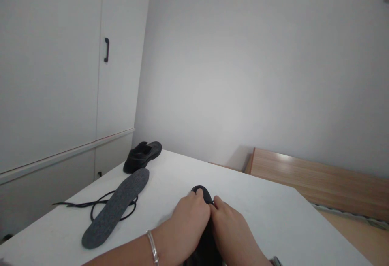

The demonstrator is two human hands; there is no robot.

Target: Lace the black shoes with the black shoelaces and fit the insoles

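Note:
A black shoe (203,193) is on the white table in front of me, its rounded toe pointing away. My left hand (191,217) is closed over the shoe's left side, fingers bent near the toe. From the right, my right hand (231,227) grips the same shoe, its thumb close to the left fingers. A thin dark strip shows between the two hands; whether it is a lace or an edge I cannot tell. Most of the shoe is hidden under my hands. To the left, a grey insole (117,207) lies across a loosely coiled black shoelace (91,204).
Another black shoe (142,156) stands at the far left corner of the white table (261,201). A white cabinet (60,75) borders the left side. Beyond the right edge is a wooden headboard-like panel (316,177), with a plain wall behind.

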